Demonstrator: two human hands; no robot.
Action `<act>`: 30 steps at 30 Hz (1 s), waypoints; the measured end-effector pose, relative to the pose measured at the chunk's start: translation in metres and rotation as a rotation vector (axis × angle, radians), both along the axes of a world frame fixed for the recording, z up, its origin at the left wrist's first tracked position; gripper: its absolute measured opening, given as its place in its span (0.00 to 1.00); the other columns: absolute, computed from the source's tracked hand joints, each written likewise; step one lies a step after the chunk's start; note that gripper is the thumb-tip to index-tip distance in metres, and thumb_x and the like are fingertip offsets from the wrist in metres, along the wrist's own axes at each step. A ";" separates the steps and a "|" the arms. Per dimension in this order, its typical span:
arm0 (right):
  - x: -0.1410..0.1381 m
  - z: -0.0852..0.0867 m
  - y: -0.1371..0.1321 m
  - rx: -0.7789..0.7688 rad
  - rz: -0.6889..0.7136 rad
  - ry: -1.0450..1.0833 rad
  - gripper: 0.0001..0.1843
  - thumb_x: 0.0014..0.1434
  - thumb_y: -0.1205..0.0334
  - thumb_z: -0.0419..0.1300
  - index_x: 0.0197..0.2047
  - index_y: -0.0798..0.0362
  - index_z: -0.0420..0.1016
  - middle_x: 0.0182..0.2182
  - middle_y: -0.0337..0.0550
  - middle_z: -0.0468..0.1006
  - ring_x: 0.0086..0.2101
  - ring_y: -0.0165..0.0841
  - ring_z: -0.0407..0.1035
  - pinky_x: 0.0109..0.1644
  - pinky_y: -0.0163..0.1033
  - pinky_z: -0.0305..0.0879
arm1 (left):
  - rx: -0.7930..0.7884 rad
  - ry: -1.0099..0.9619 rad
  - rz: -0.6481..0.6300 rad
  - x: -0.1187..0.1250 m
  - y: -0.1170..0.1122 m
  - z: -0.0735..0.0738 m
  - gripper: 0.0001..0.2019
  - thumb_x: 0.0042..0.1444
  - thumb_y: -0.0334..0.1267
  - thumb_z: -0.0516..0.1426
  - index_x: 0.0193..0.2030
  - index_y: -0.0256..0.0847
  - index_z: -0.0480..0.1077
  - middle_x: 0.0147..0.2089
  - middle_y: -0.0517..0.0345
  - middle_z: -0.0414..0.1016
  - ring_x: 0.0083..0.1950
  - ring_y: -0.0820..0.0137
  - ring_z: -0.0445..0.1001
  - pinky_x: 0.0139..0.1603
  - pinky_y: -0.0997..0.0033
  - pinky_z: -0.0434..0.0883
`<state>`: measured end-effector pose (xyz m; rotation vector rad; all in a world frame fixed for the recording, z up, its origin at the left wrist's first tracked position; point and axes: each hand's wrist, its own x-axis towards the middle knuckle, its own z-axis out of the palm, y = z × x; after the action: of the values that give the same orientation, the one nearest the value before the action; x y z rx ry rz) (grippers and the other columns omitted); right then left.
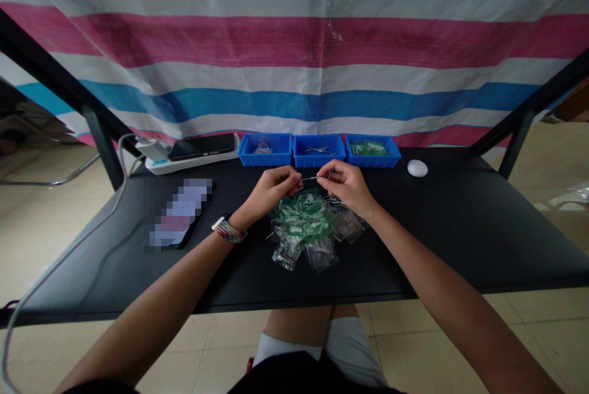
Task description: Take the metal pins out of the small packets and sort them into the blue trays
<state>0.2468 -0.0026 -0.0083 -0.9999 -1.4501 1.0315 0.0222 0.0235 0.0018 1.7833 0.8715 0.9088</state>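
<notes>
While the left hand pinches one end of a thin stick, the right hand pinches the other end. The stick is between a pile of small bags and three blue boxes on the black tabletop.

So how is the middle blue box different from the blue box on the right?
The middle box holds a few thin silvery pieces, while the right box holds a heap of green packets. You can see more of the middle box's blue floor than the right box's. The middle box sits between two boxes; the right box ends the row. Both are blue and open on top.
</notes>
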 end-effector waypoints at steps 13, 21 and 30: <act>0.001 -0.002 0.003 -0.141 0.098 0.090 0.20 0.58 0.43 0.70 0.37 0.51 0.76 0.29 0.38 0.79 0.21 0.27 0.69 0.24 0.33 0.67 | -0.012 -0.111 0.033 0.005 0.000 -0.002 0.15 0.58 0.48 0.69 0.37 0.38 0.76 0.33 0.57 0.77 0.32 0.72 0.72 0.35 0.71 0.69; 0.001 0.003 0.000 -0.127 0.083 0.042 0.17 0.56 0.46 0.71 0.34 0.51 0.77 0.27 0.38 0.79 0.22 0.28 0.69 0.26 0.35 0.68 | -0.008 -0.116 0.050 0.005 0.000 0.000 0.16 0.56 0.49 0.69 0.38 0.39 0.74 0.33 0.59 0.75 0.31 0.72 0.72 0.32 0.73 0.69; 0.000 0.002 -0.001 -0.040 -0.004 0.027 0.14 0.54 0.50 0.72 0.36 0.51 0.79 0.25 0.36 0.75 0.22 0.29 0.68 0.27 0.36 0.68 | -0.101 -0.026 -0.001 -0.001 0.003 -0.001 0.20 0.65 0.54 0.60 0.34 0.38 0.78 0.27 0.57 0.73 0.27 0.71 0.71 0.27 0.72 0.65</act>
<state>0.2463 -0.0031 -0.0061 -1.0136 -1.4097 1.0712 0.0215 0.0267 0.0007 1.6818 0.8841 0.8702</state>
